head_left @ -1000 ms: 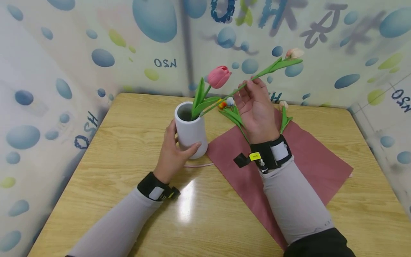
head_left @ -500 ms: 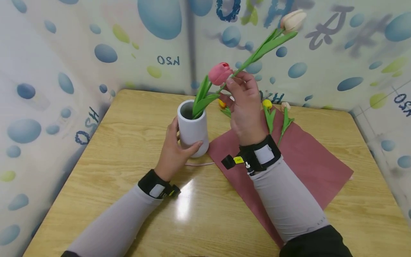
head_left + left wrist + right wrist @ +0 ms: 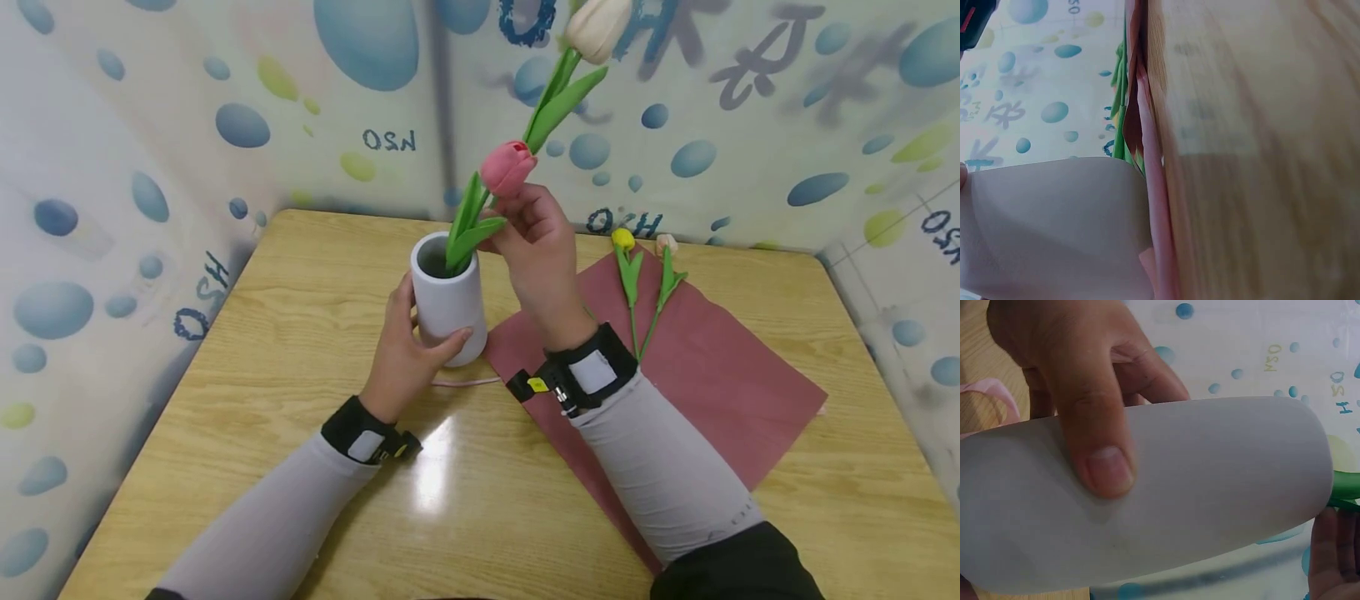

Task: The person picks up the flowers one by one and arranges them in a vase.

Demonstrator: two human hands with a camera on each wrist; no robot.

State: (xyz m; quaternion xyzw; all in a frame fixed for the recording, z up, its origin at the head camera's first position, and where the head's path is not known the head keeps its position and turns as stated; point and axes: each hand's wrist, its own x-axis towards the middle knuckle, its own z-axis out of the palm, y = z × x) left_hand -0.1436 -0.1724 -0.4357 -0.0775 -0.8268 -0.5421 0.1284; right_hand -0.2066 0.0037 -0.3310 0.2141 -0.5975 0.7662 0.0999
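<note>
My left hand [image 3: 405, 350] grips a white vase [image 3: 450, 312] low on its side, thumb across the front; the right wrist view shows that thumb [image 3: 1107, 469] pressed on the wall. A pink tulip [image 3: 507, 169] with green leaves stands in the vase, leaning right. Just right of the rim, my right hand [image 3: 543, 267] pinches the stem of a white tulip [image 3: 600, 32], its bloom high behind the pink one. The lower stem is hidden by fingers and leaves. Fingers of that hand [image 3: 1332, 550] show close to the vase mouth in the right wrist view.
Dark pink wrapping paper [image 3: 720, 383] covers the table's right part. On it lie a yellow tulip [image 3: 623, 240] and a pale tulip [image 3: 666, 244]. A pink ribbon [image 3: 465, 383] lies by the vase base. A patterned curtain [image 3: 300, 100] hangs behind the table [image 3: 300, 283].
My right hand has moved left and down toward the vase, sliding its grip near the stem's lower part. The white tulip has swung left and more upright. The left hand stays on the vase.
</note>
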